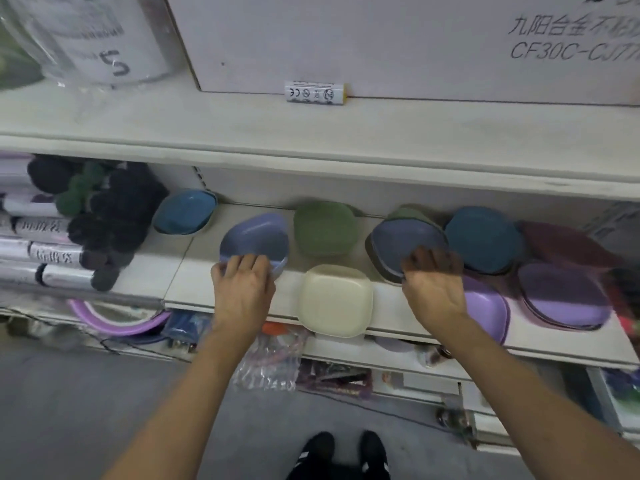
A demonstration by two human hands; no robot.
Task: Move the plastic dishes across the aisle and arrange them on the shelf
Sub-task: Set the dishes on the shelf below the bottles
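Shop aisle, grey floor. Pale, scuffed shelf point(194, 275) at waist height, another shelf board above it carrying a large white carton point(381, 39) with printed characters and a small label point(316, 92) lying at its foot.

Plastic dishes spread along the middle shelf. From left: teal dish point(185, 212) tipped up against the back wall; periwinkle dish point(254, 237) tilted, near edge raised; green dish point(325, 228) behind a cream dish point(335, 299) that overhangs the front lip. Further right, a blue-grey dish point(405, 242) sits on top of an olive stack, just beside a dark teal dish point(483, 239); a lilac dish point(485, 306) at the front, a purple stack point(564, 294) and a maroon dish point(568, 244) at the far right.

Left hand point(242, 285) grips the near edge of the periwinkle dish, fingers curled over its rim. Right hand point(433, 282) is at the near edge of the blue-grey dish, fingers bent onto the rim; blurred, so whether it pinches or only touches I cannot tell.

Left end of the shelf: rolled goods in printed wrappers point(45, 251) and dark pom-pom-like balls point(110, 216). Below, a lilac basin rim point(114, 323) and bagged items point(270, 362), too jumbled to identify. Black shoes point(343, 452) at the bottom edge.

Right side of the view is smeared; carton text cut off at the frame edge.
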